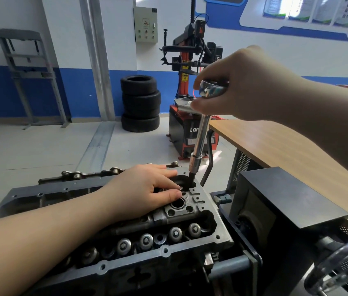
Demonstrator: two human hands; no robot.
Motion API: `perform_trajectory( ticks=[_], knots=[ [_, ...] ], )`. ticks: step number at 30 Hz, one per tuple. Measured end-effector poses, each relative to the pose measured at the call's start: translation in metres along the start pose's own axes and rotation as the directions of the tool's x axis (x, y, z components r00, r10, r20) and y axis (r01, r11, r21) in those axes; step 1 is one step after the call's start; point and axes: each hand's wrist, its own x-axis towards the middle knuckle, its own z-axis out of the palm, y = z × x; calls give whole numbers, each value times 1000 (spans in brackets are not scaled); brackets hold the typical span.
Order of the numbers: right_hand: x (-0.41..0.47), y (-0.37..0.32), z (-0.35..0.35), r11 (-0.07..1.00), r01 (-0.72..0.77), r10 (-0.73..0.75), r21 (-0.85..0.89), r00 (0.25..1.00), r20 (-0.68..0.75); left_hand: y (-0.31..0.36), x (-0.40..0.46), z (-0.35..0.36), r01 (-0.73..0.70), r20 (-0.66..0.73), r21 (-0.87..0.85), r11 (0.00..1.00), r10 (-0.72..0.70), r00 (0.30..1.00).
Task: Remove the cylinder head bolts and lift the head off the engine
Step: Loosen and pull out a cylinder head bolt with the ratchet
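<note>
Right hand turning a ratchet on the cylinder head, left hand bracing.

The grey cast-metal cylinder head (pixel 113 238) sits on the engine at the lower middle of the view, its row of round valve-spring caps (pixel 145 241) facing up. The left hand (pixel 145 190) lies flat on the head, fingers (pixel 168 196) straight and holding nothing, tips just beside a round bore. At one o'clock from it, the right hand (pixel 241 86) grips the shiny chrome ratchet head (pixel 210 88), fingers curled round it. The chrome extension bar (pixel 199 137) runs nearly upright down to a dark socket (pixel 192 177) seated in a recess at the head's far end. A stack of black tyres (pixel 140 103) stands at twelve o'clock.
</note>
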Motion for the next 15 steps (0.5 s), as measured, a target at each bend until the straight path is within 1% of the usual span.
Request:
perform_trajectory(
  ticks=[4,6,8,9,10,12,13,15],
  knots=[
    [-1,0,-1,1000,8,-8,22,1000,-4,0,-1,-1,-4,1,7,1000,4,1000],
    [0,0,-1,1000,17,-17,21,1000,3,-1,-1,0,12,-48,-13,1000,-13,999],
    [1,-1,-2,1000,23,-23,10,1000,8,-4,-1,-1,96,-185,-38,995,-101,978],
    [1,-2,-2,1000,25,-25,4,1000,11,-6,0,-2,168,-249,-53,984,-176,952],
    [2,-2,-3,1000,29,-29,0,999,18,-9,1,-2,249,-284,-71,966,-259,923],
    [5,-5,-2,1000,24,-24,-11,999,33,-13,2,-1,391,-266,-67,918,-395,879],
    [6,-6,-2,1000,9,-8,-18,999,36,-14,3,0,429,-239,-28,903,-423,874],
    [9,-10,-2,998,-46,48,-43,998,48,-11,3,2,431,-208,87,898,-407,890]
  ],
)
